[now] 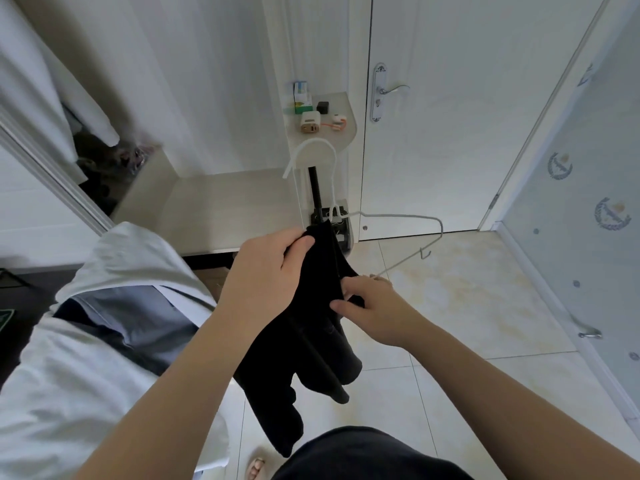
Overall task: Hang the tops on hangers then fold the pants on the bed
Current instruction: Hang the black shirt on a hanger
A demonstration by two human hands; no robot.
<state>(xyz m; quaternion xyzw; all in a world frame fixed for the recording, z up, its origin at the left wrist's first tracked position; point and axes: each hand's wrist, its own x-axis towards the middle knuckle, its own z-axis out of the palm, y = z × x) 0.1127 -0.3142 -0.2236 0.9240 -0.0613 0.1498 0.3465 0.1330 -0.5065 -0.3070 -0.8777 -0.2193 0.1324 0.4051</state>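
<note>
Head view, the only one. Grips bunched upper edge of black fabric top (311, 341) with left hand (266, 271), fingers curled round the cloth, thumb pressed on it. Pinches right edge of same top with right hand (374, 313), thumb and forefinger clamped on a fold.

Top held up in mid-air over pale tiled floor (467, 306), in front of the body. Loose ends hanging down towards dark shorts (363, 455) at bottom edge.

Partly inside the top, thin white wire hanger (313, 142):
- hook up above the left hand
- right shoulder wire bare, jutting out to the right
- lower bar running back down to the right hand's fingertips
- left half hidden under fabric

Cannot tell whether either hand also holds the wire.

Just behind hanger neck, black ribbed rod (316, 192), lower end lost behind the top.

To the left, beside left forearm, draped pale grey shirt with blue-grey lining (104, 323).

Behind:
- white rounded corner shelf (346, 136) carrying small boxes and a charger
- white door with silver lever handle (388, 90)
- frosted glass panel with round emblems (588, 202) on the right

At bottom, bare toes (256, 467) on the tiles.
</note>
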